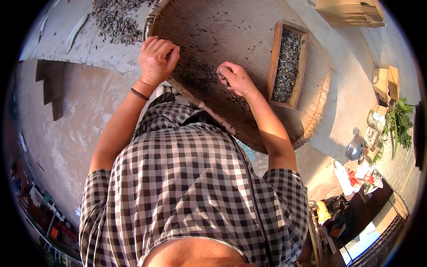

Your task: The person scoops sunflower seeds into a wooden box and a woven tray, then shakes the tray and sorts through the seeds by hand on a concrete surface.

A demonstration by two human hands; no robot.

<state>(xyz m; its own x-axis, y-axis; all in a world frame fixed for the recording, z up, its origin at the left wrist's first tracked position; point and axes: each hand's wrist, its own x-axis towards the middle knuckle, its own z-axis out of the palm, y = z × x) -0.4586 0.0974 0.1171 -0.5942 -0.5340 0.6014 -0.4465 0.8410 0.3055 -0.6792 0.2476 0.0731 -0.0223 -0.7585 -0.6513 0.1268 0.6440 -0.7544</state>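
A wide, shallow woven basket (213,33) lies before me, with loose dark striped seeds, which look like sunflower seeds (199,76), scattered over its near left part. My left hand (156,60) is closed in a loose fist above the basket's left rim. A dark patch shows between its thumb and fingers, but what it is stays hidden. Over the scattered seeds, my right hand (238,79) curls shut, and some sunflower seeds show between its fingers. To the right of that hand, a wooden box (269,73) full of the same seeds stands inside the basket.
Another pile of seeds (116,22) lies on the concrete beyond the left rim. A cardboard box (349,12) stands at the far right. Along the right side are a metal pot (355,147), green leafy plants (400,122) and plastic bags (344,175).
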